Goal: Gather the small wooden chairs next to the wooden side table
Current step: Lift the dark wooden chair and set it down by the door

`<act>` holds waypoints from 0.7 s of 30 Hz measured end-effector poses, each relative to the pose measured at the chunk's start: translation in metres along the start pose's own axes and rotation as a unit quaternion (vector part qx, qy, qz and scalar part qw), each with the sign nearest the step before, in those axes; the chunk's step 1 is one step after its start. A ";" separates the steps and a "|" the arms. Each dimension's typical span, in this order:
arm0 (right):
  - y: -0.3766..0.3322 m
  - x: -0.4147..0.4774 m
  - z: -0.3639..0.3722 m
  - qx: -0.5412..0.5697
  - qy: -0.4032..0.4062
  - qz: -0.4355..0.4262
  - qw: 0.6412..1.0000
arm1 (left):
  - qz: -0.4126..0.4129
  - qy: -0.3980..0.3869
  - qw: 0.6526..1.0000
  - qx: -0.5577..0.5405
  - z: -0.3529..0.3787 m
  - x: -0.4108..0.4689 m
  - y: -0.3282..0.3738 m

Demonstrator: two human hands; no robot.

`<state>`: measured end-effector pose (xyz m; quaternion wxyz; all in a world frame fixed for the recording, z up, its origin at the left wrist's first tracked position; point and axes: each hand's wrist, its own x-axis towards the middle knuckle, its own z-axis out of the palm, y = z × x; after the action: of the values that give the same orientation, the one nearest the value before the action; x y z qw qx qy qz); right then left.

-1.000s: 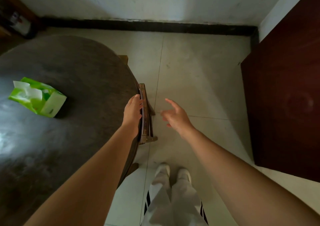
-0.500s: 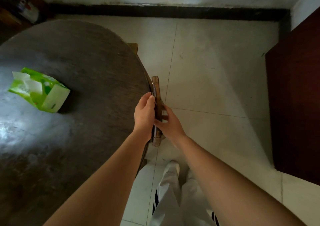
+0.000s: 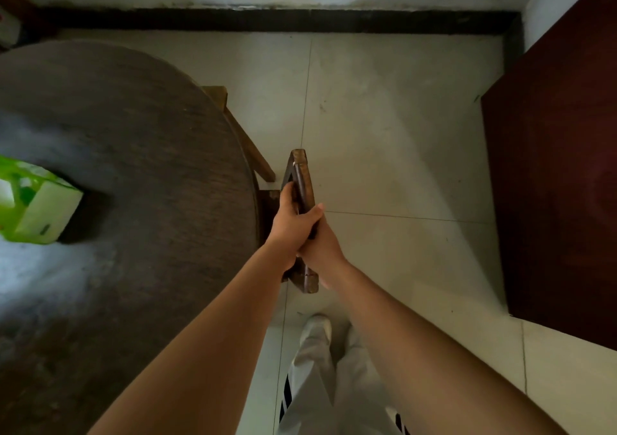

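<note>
A small wooden chair (image 3: 302, 174) stands at the right edge of a dark round table (image 3: 133, 174), seen from above so only its top back rail and part of the frame show. My left hand (image 3: 290, 220) is closed over the rail from the left. My right hand (image 3: 322, 244) grips the same rail from the right, just below the left hand. The chair's seat and legs are hidden under the hands and the table edge. A second wooden chair (image 3: 233, 124) pokes out from under the table farther back.
A green tissue pack (image 3: 30, 207) lies on the table at the left. A dark red wooden cabinet (image 3: 561, 174) fills the right side. Pale floor tiles (image 3: 394, 127) lie between table and cabinet. A white wall with a black baseboard (image 3: 300, 20) is ahead. My feet are below.
My right hand has come in from the open floor and closed on the chair's rail beside my left hand. The chair's rail now stands farther from the table edge.
</note>
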<state>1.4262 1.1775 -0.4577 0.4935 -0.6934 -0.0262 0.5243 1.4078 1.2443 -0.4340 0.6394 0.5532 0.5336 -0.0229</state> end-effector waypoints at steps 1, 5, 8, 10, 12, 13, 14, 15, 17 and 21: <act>0.000 0.000 0.000 0.023 -0.001 -0.003 1.000 | -0.013 -0.017 1.000 -0.012 0.000 0.003 0.000; -0.001 0.001 -0.014 0.029 0.030 0.005 0.999 | -0.108 -0.074 0.991 -0.040 0.007 0.011 0.007; -0.002 -0.001 -0.026 0.045 0.047 0.021 0.998 | -0.134 -0.087 0.986 -0.047 0.019 0.011 0.009; -0.003 -0.005 -0.033 0.060 0.049 0.024 0.997 | -0.125 -0.076 0.988 -0.047 0.025 0.014 0.011; -0.003 -0.010 -0.039 0.068 0.053 0.032 0.996 | -0.122 -0.076 0.989 -0.028 0.030 0.013 0.014; -0.003 -0.014 -0.041 0.074 0.055 0.035 0.995 | -0.122 -0.078 0.989 -0.019 0.033 0.011 0.016; -0.004 -0.018 -0.045 0.080 0.058 0.036 0.994 | -0.119 -0.080 0.990 -0.014 0.037 0.007 0.018; -0.006 -0.021 -0.049 0.086 0.061 0.035 0.994 | -0.114 -0.083 0.990 -0.012 0.041 0.004 0.020; -0.011 -0.029 -0.061 0.091 0.069 0.026 0.993 | -0.109 -0.094 0.989 -0.016 0.050 -0.004 0.028; -0.024 -0.057 -0.088 0.092 0.100 0.009 0.991 | -0.110 -0.134 0.985 -0.014 0.074 -0.028 0.045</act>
<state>1.4781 1.1001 -0.4041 0.5505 -0.6940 0.0780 0.4575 1.4722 1.1922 -0.3971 0.7063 0.4737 0.5014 -0.1594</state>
